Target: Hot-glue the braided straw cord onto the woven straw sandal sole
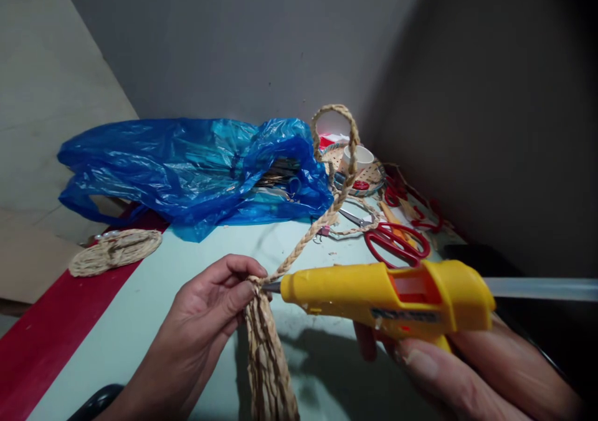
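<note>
Yellow glue gun (346, 290) points L at fibre piece (268, 359), long axis approx. horiz.

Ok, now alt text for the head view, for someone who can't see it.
A right hand holds a yellow plastic glue gun, its tip at a tan braided fibre piece pinched in the left hand. Behind lie a crumpled blue plastic bag and red-handled metal scissors.

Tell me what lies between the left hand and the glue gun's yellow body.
In the head view, the metal nozzle lies there, its tip at the braided piece the left hand pinches.
</note>
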`<state>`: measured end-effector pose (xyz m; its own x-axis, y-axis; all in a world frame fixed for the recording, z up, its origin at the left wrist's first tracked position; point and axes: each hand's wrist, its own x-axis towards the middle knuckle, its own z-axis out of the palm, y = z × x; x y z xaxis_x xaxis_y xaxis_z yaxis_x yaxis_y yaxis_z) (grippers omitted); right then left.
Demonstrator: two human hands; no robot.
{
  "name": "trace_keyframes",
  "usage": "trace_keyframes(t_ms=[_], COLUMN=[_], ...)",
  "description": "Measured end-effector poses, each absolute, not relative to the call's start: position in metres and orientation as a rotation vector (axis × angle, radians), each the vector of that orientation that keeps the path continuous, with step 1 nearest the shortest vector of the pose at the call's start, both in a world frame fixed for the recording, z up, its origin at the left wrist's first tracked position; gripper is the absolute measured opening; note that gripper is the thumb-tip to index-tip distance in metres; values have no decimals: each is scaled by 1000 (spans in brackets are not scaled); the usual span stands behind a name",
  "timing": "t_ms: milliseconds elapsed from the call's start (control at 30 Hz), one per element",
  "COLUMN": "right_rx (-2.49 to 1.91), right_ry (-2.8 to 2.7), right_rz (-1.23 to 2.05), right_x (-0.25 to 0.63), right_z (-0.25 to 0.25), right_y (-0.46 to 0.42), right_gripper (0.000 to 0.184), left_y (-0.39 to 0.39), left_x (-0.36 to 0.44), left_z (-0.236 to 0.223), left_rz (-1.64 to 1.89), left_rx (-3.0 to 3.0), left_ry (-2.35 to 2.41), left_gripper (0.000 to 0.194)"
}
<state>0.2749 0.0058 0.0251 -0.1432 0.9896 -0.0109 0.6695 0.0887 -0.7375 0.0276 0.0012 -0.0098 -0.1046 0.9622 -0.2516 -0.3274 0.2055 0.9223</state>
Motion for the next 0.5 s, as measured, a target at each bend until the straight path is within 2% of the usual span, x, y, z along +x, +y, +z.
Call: trace_keyframes(t_ms=[167,500], right_rx=[-1666,-1696], right_ry=[-1764,-1746], right_rz=[1022,1048], right_x=[272,270], right_z=[35,35], right_y=[8,5], right_gripper=[66,74], left_y=[-1,1], left_x=[29,29], left_z=[-8,-8], left_rz=[1279,1266], left_rx=[716,702], left_ry=[1172,1151], left_gripper=[10,10])
